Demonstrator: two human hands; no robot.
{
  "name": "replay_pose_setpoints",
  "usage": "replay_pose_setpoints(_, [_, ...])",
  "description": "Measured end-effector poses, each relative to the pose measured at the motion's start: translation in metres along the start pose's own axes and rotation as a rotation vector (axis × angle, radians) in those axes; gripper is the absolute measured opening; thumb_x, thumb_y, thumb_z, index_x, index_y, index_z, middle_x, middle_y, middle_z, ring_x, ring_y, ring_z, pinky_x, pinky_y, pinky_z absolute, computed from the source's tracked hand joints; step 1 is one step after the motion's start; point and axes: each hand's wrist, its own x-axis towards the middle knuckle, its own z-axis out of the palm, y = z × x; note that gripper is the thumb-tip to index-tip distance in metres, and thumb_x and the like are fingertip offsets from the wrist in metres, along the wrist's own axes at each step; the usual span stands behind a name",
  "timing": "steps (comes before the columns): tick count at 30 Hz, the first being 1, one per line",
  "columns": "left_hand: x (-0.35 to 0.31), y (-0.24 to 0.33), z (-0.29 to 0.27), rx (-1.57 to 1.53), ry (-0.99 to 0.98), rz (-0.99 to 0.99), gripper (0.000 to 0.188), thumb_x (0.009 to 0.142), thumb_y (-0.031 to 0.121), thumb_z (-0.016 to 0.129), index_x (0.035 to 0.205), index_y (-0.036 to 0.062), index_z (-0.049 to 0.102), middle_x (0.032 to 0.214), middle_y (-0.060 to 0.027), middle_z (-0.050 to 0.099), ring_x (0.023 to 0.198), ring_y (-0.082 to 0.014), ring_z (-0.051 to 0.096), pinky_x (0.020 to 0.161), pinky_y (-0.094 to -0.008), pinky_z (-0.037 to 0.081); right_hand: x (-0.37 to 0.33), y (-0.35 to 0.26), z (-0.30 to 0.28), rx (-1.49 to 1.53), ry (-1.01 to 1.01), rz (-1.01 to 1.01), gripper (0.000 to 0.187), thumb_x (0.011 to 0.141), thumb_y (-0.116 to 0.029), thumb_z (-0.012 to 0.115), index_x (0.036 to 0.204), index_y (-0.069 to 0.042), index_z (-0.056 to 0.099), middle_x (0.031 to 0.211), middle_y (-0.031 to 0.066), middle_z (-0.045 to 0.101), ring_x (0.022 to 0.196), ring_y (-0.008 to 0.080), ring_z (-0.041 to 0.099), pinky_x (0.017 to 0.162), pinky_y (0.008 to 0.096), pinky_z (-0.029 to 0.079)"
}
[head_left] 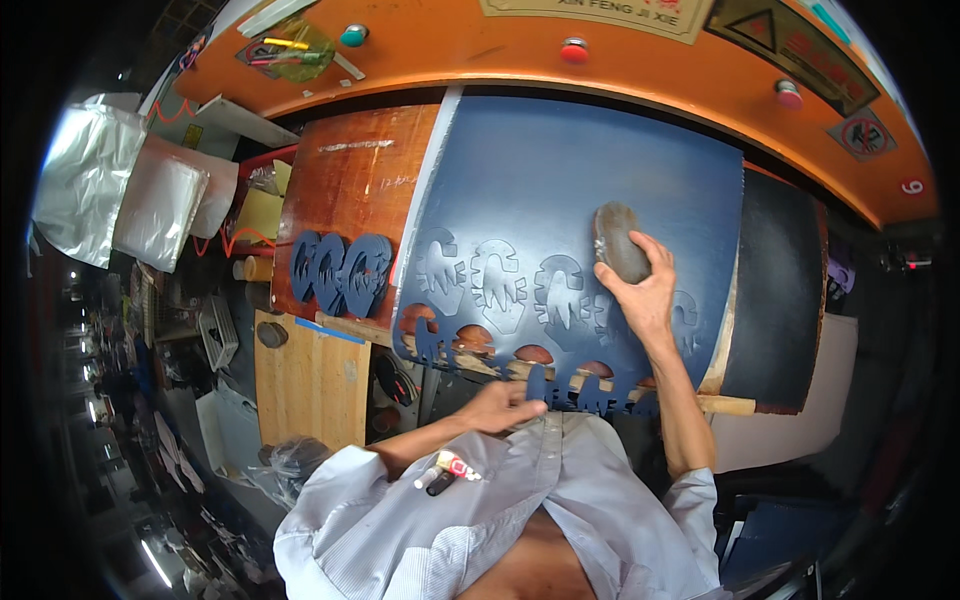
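Note:
My right hand (648, 290) grips the side of a worn grey-brown, sole-shaped cutting die (621, 243), which rests on a dark blue sheet (560, 165). Several shaped outlines mark the sheet to the left of the die and below my hand. Along the near edge, cut-away openings leave jagged blue remnants, with the reddish-brown board showing through. My left hand (497, 408) is low in front of my shirt at that edge, thumb and fingers closed around a small blue piece (537, 383). Whether that piece is still joined to the sheet cannot be made out.
Stacks of blue cut pieces (365, 272) stand on the reddish-brown board (350, 180) at left. Across the back runs an orange machine beam (450, 50) with a red button (574, 51). A black sheet (775, 290) lies right; a wooden board (310, 385) is at lower left.

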Motion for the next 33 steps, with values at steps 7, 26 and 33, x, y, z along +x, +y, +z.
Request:
replay_pose_setpoints(7, [-0.028,0.018,-0.135,0.821,1.302,0.486,0.029,0.104,0.025,0.064,0.117,-0.0001,0.069,0.095,-0.0184,0.068,0.092,-0.0356,0.067,0.088,-0.0478,0.052,0.02,-0.034,0.085,-0.034,-0.036,-0.084,0.073,0.069,-0.033,0.092,0.127,0.003,0.069,0.137,0.025,0.06,0.133,0.0386,0.051,0.111,0.0492,0.046])
replay_pose_setpoints(26, [0.0,-0.009,-0.182,0.343,0.939,0.365,0.022,0.103,0.021,0.066,0.092,0.0026,0.07,0.068,-0.0108,0.067,0.064,-0.032,0.064,0.067,-0.0444,0.049,0.054,-0.102,0.252,-0.189,-0.034,-0.26,0.075,0.069,-0.03,0.093,0.131,-0.002,0.063,0.138,0.0274,0.052,0.123,0.0397,0.049,0.1,0.0518,0.048])
replay_pose_setpoints(33, [0.013,0.0,-0.181,0.481,1.014,0.423,0.024,0.102,0.02,0.067,0.084,0.0047,0.067,0.066,-0.0107,0.066,0.062,-0.0341,0.064,0.062,-0.047,0.048,0.062,-0.101,0.252,-0.233,-0.109,-0.244,0.07,0.078,-0.028,0.088,0.137,-0.002,0.06,0.143,0.0262,0.049,0.133,0.04,0.044,0.109,0.0524,0.044])
